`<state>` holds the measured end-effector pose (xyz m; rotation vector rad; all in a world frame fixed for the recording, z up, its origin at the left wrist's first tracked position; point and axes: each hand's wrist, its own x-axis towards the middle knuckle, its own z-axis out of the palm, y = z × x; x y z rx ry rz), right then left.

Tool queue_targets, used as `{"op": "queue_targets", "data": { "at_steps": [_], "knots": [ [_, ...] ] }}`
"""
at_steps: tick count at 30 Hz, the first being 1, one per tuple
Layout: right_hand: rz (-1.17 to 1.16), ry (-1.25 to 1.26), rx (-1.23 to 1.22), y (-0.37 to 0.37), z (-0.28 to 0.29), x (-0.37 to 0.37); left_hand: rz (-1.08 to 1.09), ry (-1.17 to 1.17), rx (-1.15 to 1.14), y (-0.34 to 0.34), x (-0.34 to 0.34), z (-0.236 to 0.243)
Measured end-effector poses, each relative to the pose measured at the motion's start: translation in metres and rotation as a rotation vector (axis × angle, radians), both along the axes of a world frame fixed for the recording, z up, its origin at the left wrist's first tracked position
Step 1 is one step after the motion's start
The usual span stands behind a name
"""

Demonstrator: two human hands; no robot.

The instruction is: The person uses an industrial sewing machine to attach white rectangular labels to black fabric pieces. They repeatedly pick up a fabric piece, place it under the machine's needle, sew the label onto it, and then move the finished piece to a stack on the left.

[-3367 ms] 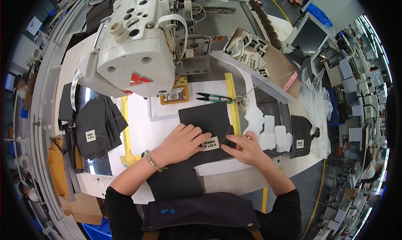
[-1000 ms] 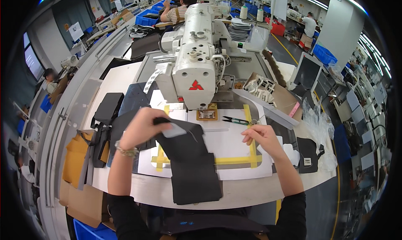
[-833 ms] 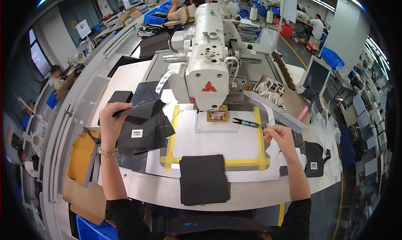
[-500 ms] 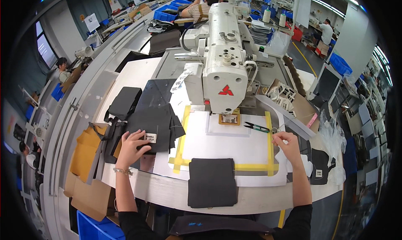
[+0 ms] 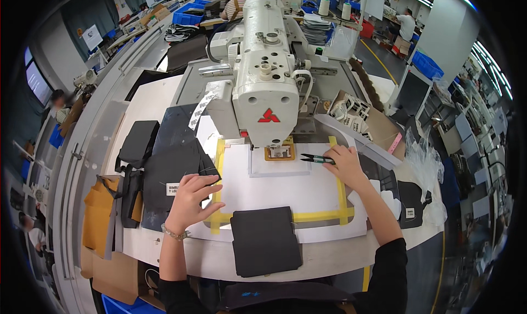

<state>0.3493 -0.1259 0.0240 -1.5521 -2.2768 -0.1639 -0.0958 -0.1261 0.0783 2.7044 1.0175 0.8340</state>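
Observation:
My right hand [image 5: 346,165] grips dark green thread snips [image 5: 315,158] over the white sheet with yellow tape borders [image 5: 263,193]. The blades point left toward the small yellow-edged frame [image 5: 280,152] under the white sewing machine head [image 5: 267,103]. Fingers apart and holding nothing, my left hand [image 5: 192,199] hovers at the right edge of a loose pile of black fabric pieces [image 5: 170,171]. A pale label [image 5: 172,189] shows on the pile, partly hidden by that hand. Nearest me lies a neat stack of black fabric pieces [image 5: 266,241].
To the right stand a cardboard box of labels [image 5: 351,114], a labelled black piece [image 5: 410,204] and clear plastic wrap [image 5: 425,160]. Left are a black bundle [image 5: 137,143] and a yellow-brown envelope [image 5: 100,215]. People sit at machines beyond.
My left hand has come off the labelled black pile and moved right. My right hand has moved inward with the snips, its fingers now round their handle. The whole view has shifted slightly.

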Motion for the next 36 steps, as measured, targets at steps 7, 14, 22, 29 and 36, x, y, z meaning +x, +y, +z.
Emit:
{"op": "queue_targets", "data": {
  "at_steps": [7,14,22,29,36],
  "knots": [
    [-0.102,-0.037,0.067,-0.005,0.022,0.013,-0.169,-0.025,0.041,0.007,0.054,-0.004],
    [-0.308,-0.023,0.120,-0.023,0.026,0.078,-0.236,-0.027,-0.014,0.004,0.073,-0.018],
    [-0.388,0.158,-0.075,-0.077,0.029,0.093,-0.287,-0.021,-0.059,-0.005,0.090,-0.029],
    [-0.511,0.272,-0.486,-0.128,0.045,0.108,-0.356,-0.014,-0.074,-0.011,0.105,-0.029],
    [-0.464,0.262,-0.420,-0.114,0.025,0.105,-0.408,-0.021,-0.068,-0.011,0.121,-0.024]
  ]
}}
